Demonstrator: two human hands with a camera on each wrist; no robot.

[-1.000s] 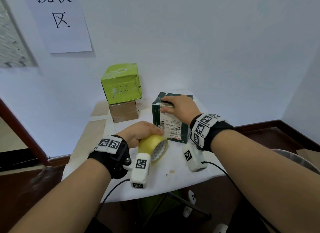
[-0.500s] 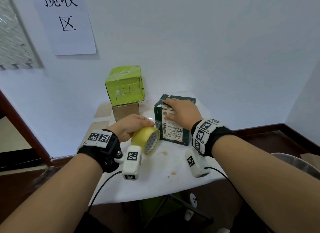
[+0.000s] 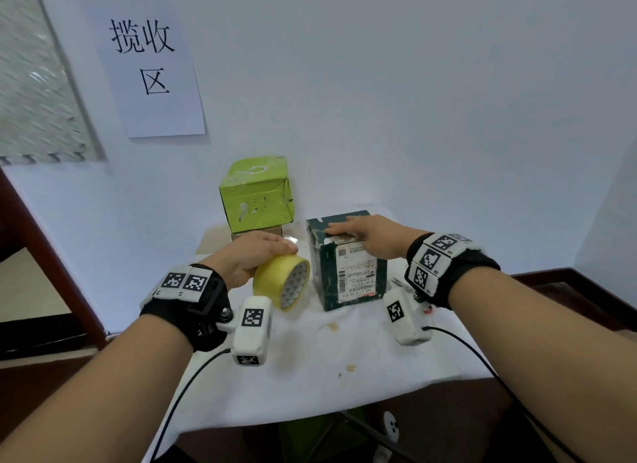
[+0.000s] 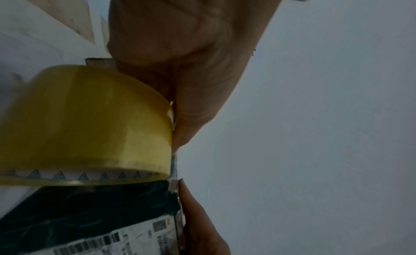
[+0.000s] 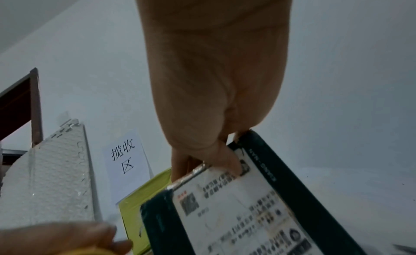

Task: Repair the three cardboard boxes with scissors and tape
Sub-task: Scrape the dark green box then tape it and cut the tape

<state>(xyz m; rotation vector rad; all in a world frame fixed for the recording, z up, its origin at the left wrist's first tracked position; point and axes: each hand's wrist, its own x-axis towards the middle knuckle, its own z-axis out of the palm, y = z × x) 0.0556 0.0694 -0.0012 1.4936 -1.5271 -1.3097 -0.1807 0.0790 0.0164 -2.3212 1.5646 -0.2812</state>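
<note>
My left hand (image 3: 248,259) grips a yellow tape roll (image 3: 279,280) just left of a dark green box (image 3: 351,273) with a white shipping label. The left wrist view shows the same roll (image 4: 90,125) against that box (image 4: 90,214), with a short strip of tape running to the box's top edge. My right hand (image 3: 368,233) lies flat on the box top, fingers straight, pressing near its left edge. From the right wrist, the fingers (image 5: 180,168) reach over the top front edge of the box (image 5: 247,214). A light green box (image 3: 256,193) sits on a brown box (image 3: 238,236) behind.
The boxes stand on a small table under a stained white cloth (image 3: 327,366), close to a white wall. The table's near edge is just below my wrists. A paper sign (image 3: 151,66) hangs on the wall, and a grey foam mat (image 5: 49,178) is at the left.
My left hand has lifted the tape roll off the cloth and drawn it left, away from the dark box. My right hand has stretched flatter across the box top.
</note>
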